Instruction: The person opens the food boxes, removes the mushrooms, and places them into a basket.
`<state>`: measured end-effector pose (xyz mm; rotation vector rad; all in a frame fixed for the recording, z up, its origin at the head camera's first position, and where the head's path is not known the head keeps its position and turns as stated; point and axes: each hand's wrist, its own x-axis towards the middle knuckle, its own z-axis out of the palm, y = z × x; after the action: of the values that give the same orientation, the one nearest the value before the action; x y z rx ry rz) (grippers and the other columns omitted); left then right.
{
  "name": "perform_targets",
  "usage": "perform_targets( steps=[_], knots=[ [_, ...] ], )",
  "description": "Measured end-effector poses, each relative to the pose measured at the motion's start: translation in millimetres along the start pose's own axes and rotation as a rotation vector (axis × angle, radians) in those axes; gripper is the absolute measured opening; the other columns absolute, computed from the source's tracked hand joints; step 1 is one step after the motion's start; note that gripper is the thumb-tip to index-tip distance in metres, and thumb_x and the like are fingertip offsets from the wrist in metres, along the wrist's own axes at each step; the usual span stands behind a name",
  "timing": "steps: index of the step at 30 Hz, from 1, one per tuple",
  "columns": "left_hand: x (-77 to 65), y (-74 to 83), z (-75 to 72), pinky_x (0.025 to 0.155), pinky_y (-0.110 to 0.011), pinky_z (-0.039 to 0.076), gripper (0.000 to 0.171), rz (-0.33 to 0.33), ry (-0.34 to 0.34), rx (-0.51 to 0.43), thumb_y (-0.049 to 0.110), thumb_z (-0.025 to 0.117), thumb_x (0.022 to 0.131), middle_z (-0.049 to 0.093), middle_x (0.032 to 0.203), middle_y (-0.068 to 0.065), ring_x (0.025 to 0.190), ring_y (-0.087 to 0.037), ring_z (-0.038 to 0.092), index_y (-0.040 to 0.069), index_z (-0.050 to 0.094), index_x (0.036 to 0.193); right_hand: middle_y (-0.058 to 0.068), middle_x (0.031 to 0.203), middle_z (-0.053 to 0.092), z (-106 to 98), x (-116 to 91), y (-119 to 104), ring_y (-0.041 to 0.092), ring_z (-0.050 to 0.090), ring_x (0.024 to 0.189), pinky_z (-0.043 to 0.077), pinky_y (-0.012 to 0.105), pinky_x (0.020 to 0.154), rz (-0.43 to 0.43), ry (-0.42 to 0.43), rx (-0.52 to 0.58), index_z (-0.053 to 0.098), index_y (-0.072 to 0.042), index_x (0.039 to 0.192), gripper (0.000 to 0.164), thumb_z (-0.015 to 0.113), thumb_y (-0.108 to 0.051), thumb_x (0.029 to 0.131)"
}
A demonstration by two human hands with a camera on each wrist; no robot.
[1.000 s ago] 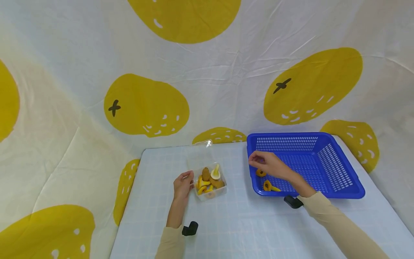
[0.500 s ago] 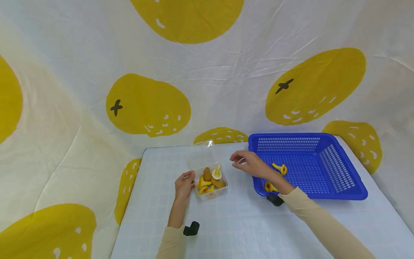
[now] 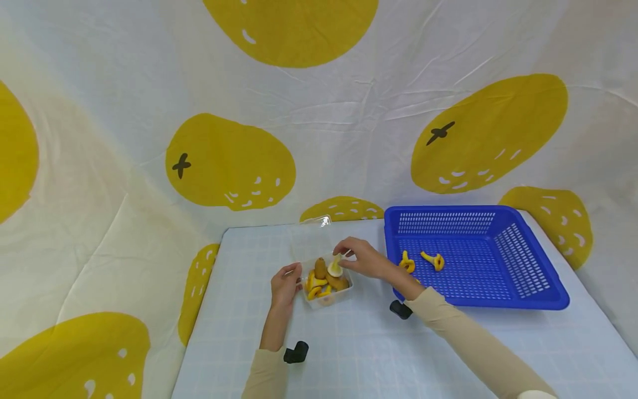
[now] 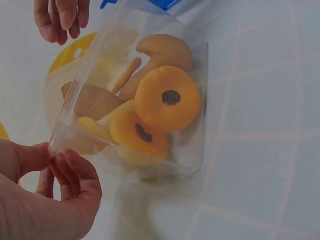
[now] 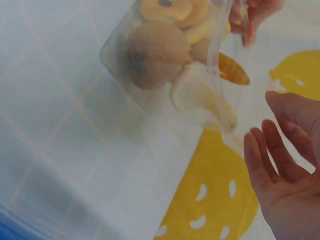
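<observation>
free passage across near tabletop [image 3: 349, 354], open lid [image 3: 311, 238] behind clear box [image 3: 328, 301], blue basket [image 3: 448, 209] blocking right

We are noting a pale table [image 3: 349, 354] with faint grid lines. Behind it and along both its sides, creased white fabric [image 3: 349, 144] is hanging. Two yellow prints [image 3: 230, 172] with dark crosses [image 3: 440, 133] are showing beyond the table; a narrow print [image 3: 196, 288] is bordering its left edge.

- A staged recording corner is suggested; the building's kind cannot be told.
- The back is closed off by a hanging sheet [image 3: 339, 149] printed with yellow fruit shapes.
- A pale checked tablecloth [image 3: 359, 343] is spread below.
- Black devices [image 3: 296, 353] are worn at both wrists.
</observation>
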<state>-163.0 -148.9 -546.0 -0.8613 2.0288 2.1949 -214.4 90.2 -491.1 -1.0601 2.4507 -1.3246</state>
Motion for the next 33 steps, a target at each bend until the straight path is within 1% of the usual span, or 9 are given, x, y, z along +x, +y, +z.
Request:
perform_targets(
  steps=[7,10,13,18,22,25,29,31,33],
  knots=[
    [1.0,-0.9,-0.7,0.07,-0.023,0.053,0.033,0.01,-0.008,0.004,0.022,0.067,0.102,0.064,0.119,-0.02,0.089,-0.022,0.057,0.0,0.066,0.126,0.022,0.119,0.064,14.1,7.3,1.8,0.038,0.059,0.11,0.051,0.053,0.1,0.053,-0.055,0.022,0.064,0.005,0.12,0.025,0.068,0.003,0.096],
    [1.1,-1.6,-0.6,0.071,-0.023,0.053,0.032,0.011,-0.004,0.004,0.022,0.067,0.102,0.064,0.119,-0.02,0.09,-0.022,0.057,0.0,0.066,0.126,0.019,0.123,0.063,18.8,9.3,2.1,0.036,0.057,0.114,0.049,0.052,0.103,0.083,-0.092,-0.018,0.065,0.003,0.122,0.026,0.067,0.002,0.097],
    [0.8,-2.3,-0.7,0.071,-0.023,0.053,0.033,0.013,-0.003,0.002,0.023,0.067,0.102,0.064,0.119,-0.021,0.089,-0.022,0.057,0.0,0.066,0.125,0.016,0.123,0.064,22.5,10.9,1.0,0.033,0.054,0.115,0.048,0.049,0.103,0.09,-0.115,-0.11,0.067,0.002,0.12,0.024,0.066,0.004,0.096],
    [0.7,-2.5,-1.2,0.07,-0.023,0.052,0.033,0.021,-0.007,0.003,0.024,0.068,0.101,0.065,0.117,-0.02,0.088,-0.021,0.057,0.0,0.066,0.125,0.012,0.112,0.069,31.3,14.7,-0.2,0.027,0.052,0.106,0.052,0.039,0.097,0.026,-0.125,-0.361,0.073,0.0,0.109,0.023,0.071,0.012,0.089],
    [0.1,-3.1,-1.0,0.069,-0.023,0.052,0.032,0.019,-0.011,0.005,0.023,0.067,0.102,0.064,0.117,-0.02,0.087,-0.021,0.057,0.0,0.066,0.125,0.008,0.1,0.07,38.9,16.7,-1.6,0.024,0.053,0.097,0.052,0.032,0.089,-0.047,-0.118,-0.598,0.077,-0.004,0.104,0.024,0.081,0.006,0.083],
    [-0.2,-3.1,-0.1,0.069,-0.022,0.052,0.032,0.017,-0.011,0.005,0.023,0.067,0.102,0.064,0.119,-0.021,0.089,-0.023,0.057,0.0,0.066,0.125,0.006,0.097,0.069,43.2,17.2,-2.8,0.022,0.052,0.094,0.049,0.031,0.084,-0.088,-0.115,-0.762,0.078,-0.007,0.105,0.025,0.085,-0.001,0.082],
    [-0.1,-2.2,-0.6,0.069,-0.022,0.053,0.033,0.024,-0.016,0.004,0.023,0.069,0.101,0.065,0.118,-0.021,0.091,-0.025,0.058,0.0,0.066,0.125,0.003,0.096,0.068,49.7,18.4,-0.9,0.021,0.051,0.092,0.046,0.03,0.079,-0.16,-0.114,-1.017,0.078,-0.01,0.106,0.021,0.083,-0.005,0.086],
    [-0.5,-1.5,-1.5,0.07,-0.023,0.054,0.033,0.025,-0.021,0.003,0.023,0.069,0.101,0.064,0.117,-0.021,0.092,-0.026,0.058,0.0,0.067,0.124,0.003,0.097,0.068,50.6,18.3,-1.7,0.022,0.051,0.092,0.046,0.031,0.08,-0.186,-0.108,-1.077,0.077,-0.012,0.107,0.023,0.083,-0.005,0.086],
    [-0.5,-0.9,-2.4,0.07,-0.023,0.054,0.032,0.026,-0.023,0.001,0.023,0.069,0.101,0.064,0.115,-0.021,0.091,-0.025,0.057,0.0,0.067,0.124,0.003,0.099,0.068,49.2,17.0,-4.3,0.022,0.052,0.093,0.047,0.032,0.083,-0.199,-0.1,-1.071,0.076,-0.012,0.111,0.026,0.083,-0.007,0.086]
  ],
)
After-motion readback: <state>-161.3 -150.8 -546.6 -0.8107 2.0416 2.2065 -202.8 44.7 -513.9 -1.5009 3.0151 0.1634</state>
